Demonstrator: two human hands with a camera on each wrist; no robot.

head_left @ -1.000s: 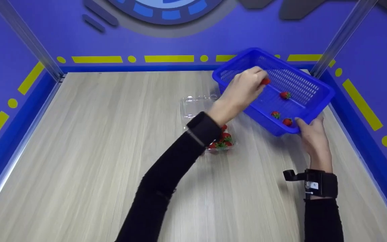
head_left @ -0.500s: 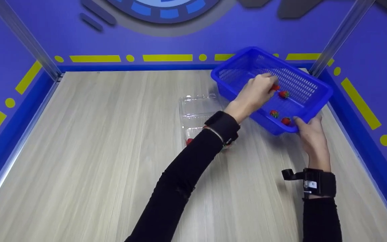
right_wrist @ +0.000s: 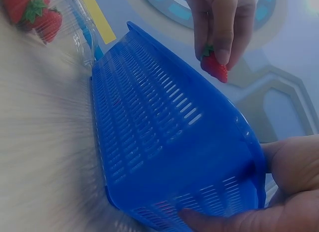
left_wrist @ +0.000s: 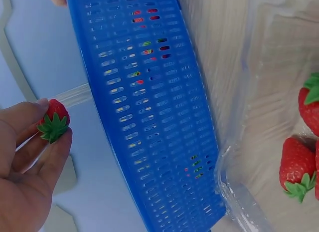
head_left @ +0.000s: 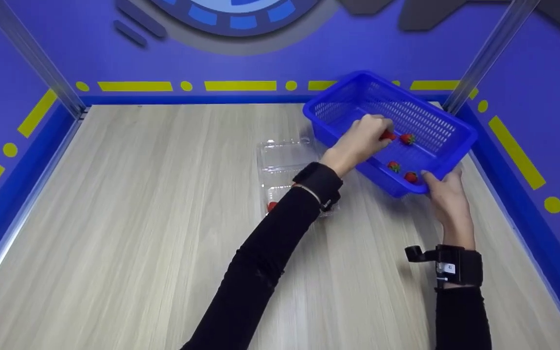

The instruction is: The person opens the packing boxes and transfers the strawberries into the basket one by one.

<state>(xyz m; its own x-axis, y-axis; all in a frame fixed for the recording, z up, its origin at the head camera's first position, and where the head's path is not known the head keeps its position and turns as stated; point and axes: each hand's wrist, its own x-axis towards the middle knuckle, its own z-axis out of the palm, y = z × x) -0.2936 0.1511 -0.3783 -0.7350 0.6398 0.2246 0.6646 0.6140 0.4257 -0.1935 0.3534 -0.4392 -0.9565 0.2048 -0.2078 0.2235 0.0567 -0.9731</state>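
My left hand (head_left: 359, 140) is over the blue basket (head_left: 386, 181) and pinches a strawberry (left_wrist: 54, 121) between thumb and fingers. In the right wrist view that strawberry (right_wrist: 215, 66) points tip down above the rim. My right hand (head_left: 449, 197) grips the basket's near right corner, its thumb over the rim. Three strawberries lie on the basket floor, one (head_left: 407, 139) farther back and two near the right hand. A clear plastic clamshell box (head_left: 285, 154) stands open left of the basket, holding more strawberries (left_wrist: 297, 164). My left forearm hides much of the box in the head view.
A pale wood-grain table (head_left: 163, 218) lies under everything. Blue panels (head_left: 241, 68) with yellow marks wall it in at the back and both sides. Metal posts (head_left: 494, 53) stand in the back corners.
With its strawberry, my left hand has moved right over the basket, then lower and slightly back left. The right hand keeps its grip on the corner.
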